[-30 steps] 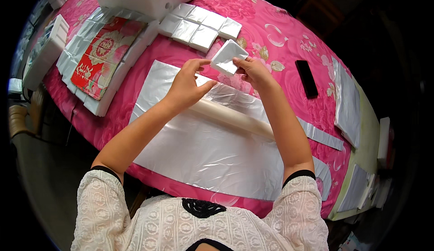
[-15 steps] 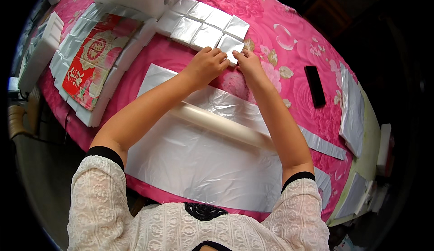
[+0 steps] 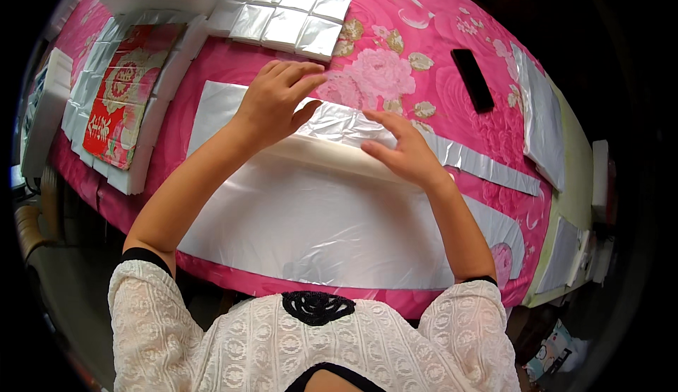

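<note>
In my remote view, the left hand is over the left part of the pale roll; its grip is loosely open and holds nothing. The right hand, thumb and forefinger apart, also has hold of nothing; whether it touches the pale roll, I cannot tell. This roll lies across the silvery sheet, near the clock's centre. At 11 o'clock, shiny packets lie in 2 rows on the pink surface.

Roll on sheet, packets behind (leftward)
</note>
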`<state>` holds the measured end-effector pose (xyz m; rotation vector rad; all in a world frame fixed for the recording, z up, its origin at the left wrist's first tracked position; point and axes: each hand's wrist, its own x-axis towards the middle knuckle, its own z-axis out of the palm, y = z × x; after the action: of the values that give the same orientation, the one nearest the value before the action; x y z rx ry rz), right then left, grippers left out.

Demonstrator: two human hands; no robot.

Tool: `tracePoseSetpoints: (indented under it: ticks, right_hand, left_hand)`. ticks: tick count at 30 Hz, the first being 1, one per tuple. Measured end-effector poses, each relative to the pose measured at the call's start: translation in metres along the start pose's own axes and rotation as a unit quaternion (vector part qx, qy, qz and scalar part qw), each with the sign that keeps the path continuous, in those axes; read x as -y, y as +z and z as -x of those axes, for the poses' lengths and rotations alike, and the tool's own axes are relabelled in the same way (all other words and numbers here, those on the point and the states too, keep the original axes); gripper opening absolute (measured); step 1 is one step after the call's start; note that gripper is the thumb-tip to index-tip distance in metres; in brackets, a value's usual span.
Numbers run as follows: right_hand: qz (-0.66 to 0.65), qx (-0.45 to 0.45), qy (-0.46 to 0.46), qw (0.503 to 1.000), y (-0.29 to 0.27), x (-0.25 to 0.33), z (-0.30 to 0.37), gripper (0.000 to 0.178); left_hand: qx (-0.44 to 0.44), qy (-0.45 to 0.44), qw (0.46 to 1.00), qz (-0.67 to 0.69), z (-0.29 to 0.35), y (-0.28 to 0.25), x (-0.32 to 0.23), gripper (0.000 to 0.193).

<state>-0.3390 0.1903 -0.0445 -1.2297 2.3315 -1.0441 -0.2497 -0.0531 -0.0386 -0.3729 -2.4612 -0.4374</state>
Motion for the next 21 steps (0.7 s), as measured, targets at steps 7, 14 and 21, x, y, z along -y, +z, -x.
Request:
tracePoseSetpoints:
  ticks: [7,14,21]
  right_hand:
    - [0.182,-0.09,0.121,0.972,-0.003,0.018,0.181,0.056]
    - [0.05,-0.058,0.021,0.997,0.038,0.02,0.243,0.051]
    - [0.273,-0.239,0.188,0.912,-0.064,-0.116,0.311,0.041]
  left_hand:
    - [0.143,0.045,0.967,0.208,0.077,-0.005,-0.133,0.047]
    - [0.226,-0.021,0.954,0.194,0.092,0.039,-0.211,0.079]
    - [0.279,0.074,0.942,0.17,0.064,0.062,-0.246,0.068]
